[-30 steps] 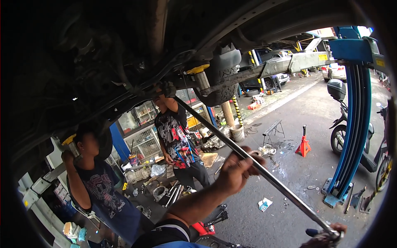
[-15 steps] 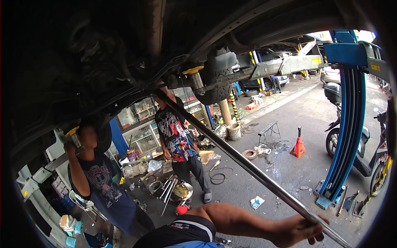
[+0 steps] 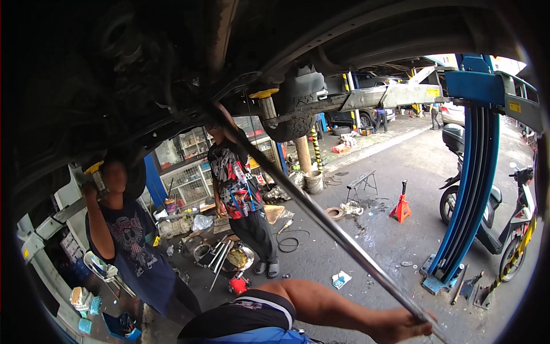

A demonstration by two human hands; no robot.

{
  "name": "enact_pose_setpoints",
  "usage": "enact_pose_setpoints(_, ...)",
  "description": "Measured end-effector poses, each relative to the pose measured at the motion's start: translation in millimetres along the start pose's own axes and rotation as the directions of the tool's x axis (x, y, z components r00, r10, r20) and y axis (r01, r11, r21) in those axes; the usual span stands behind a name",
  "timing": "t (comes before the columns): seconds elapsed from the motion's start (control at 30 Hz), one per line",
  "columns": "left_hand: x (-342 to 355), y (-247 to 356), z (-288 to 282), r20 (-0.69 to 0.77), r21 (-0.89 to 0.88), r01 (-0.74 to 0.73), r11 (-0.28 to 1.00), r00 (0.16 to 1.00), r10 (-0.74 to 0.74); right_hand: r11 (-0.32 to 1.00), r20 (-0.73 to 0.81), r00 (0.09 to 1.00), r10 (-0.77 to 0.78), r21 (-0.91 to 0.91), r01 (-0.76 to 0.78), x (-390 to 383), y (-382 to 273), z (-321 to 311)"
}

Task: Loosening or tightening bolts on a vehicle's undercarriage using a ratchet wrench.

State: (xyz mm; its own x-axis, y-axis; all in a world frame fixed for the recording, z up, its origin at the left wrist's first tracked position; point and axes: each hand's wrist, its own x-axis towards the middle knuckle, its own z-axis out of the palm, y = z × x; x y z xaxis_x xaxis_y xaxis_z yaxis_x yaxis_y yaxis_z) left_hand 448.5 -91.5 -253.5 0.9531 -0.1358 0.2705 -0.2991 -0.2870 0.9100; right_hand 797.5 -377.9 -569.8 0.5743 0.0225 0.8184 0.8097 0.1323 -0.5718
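Reaching rightward, left hand (image 3: 401, 325) around metal bar (image 3: 344, 239)

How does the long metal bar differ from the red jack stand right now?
The long metal bar is straight and slender; the red jack stand spreads toward a wide base. The bar slants steeply, while the stand is upright. The bar is held in the left hand; the stand rests on the floor, untouched.

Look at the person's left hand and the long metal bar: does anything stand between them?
Nothing visible does. The left hand meets the long metal bar directly, near the picture's lower right.
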Motion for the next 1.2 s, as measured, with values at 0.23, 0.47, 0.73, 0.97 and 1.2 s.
enact_pose_setpoints(0.23,-30.0,98.1,-104.5,-0.333,-0.029,-0.211,0.977,0.924,0.190,0.934,-0.033,0.994,-0.101,0.340,0.107,51.5,-107.0,100.2)
enact_pose_setpoints(0.47,-85.4,163.6,-213.0,-0.710,-0.056,-0.527,0.848,0.618,0.337,0.735,-0.086,0.987,-0.133,0.660,0.156,85.2,-255.5,219.1)
enact_pose_setpoints(0.73,-137.1,243.0,-277.3,-0.782,0.163,-0.422,0.892,0.496,0.378,0.761,-0.030,0.945,-0.326,0.585,0.281,124.7,-414.3,302.9)
enact_pose_setpoints(0.97,-181.1,288.7,-315.8,-0.919,0.315,-0.189,0.930,0.183,0.348,0.660,0.136,0.769,-0.624,0.619,0.426,157.5,-487.7,350.1)
enact_pose_setpoints(1.2,-182.4,318.8,-312.1,-0.911,0.308,-0.004,0.951,0.286,0.296,0.575,-0.026,0.772,-0.635,0.652,0.495,165.3,-527.9,395.4)
